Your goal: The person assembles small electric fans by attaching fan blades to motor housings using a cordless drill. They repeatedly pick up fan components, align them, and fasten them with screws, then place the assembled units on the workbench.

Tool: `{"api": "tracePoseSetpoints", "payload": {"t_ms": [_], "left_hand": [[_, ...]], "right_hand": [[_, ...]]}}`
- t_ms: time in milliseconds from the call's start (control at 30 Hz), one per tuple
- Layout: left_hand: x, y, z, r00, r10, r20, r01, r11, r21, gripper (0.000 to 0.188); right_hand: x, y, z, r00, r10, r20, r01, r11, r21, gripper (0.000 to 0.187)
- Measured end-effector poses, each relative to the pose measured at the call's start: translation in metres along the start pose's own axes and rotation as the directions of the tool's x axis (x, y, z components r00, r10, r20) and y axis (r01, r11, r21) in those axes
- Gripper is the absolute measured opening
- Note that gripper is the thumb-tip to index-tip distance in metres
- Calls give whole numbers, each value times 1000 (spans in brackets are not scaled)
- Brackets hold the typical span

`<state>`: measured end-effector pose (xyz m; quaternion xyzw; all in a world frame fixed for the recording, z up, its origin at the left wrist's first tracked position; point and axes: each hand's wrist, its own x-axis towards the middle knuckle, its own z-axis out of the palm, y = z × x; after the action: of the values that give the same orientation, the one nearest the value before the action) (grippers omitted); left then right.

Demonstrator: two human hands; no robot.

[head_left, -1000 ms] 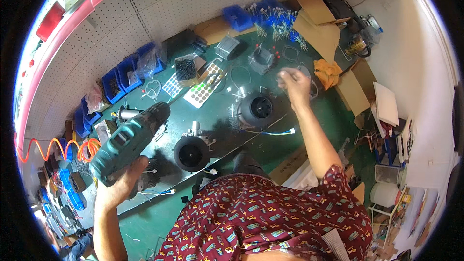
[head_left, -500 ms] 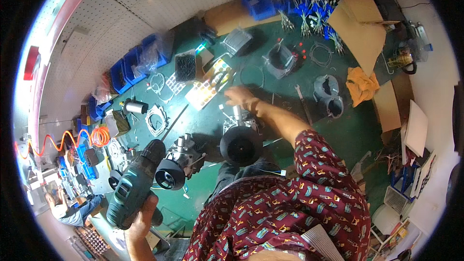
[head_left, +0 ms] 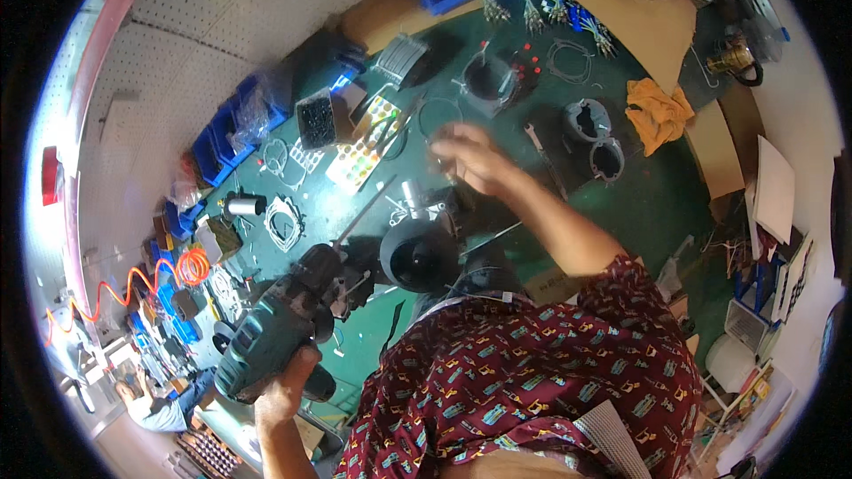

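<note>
Head view: one green power drill (head_left: 271,337), long bit fitted, gripped about its handle by the left hand (head_left: 288,386), at the near left of the green bench (head_left: 643,191). Right hand (head_left: 470,158), blurred, fingers partly curled, contents cannot be told; positioned just beyond one black round fan housing (head_left: 395,253), near one open-ended wrench (head_left: 543,155).

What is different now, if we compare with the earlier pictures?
The right hand, first out to the right of the right-hand black round housing, has come left and is now beyond it; whether it holds anything is unclear. The drill has shifted right, its bit nearer that housing. The left hand still grips the drill.
</note>
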<state>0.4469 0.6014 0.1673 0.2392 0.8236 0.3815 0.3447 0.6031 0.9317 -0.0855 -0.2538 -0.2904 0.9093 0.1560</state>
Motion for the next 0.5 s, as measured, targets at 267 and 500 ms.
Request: {"api": "tracePoseSetpoints", "payload": {"t_ms": [267,500], "left_hand": [[37,0,14,958,48,283,-42,999,-25,41],[45,8,23,949,53,311,-46,999,-30,46]], "right_hand": [[-59,1,16,982,-186,38,165,935,314,15],[-75,4,22,979,-205,8,188,908,374,15]]}}
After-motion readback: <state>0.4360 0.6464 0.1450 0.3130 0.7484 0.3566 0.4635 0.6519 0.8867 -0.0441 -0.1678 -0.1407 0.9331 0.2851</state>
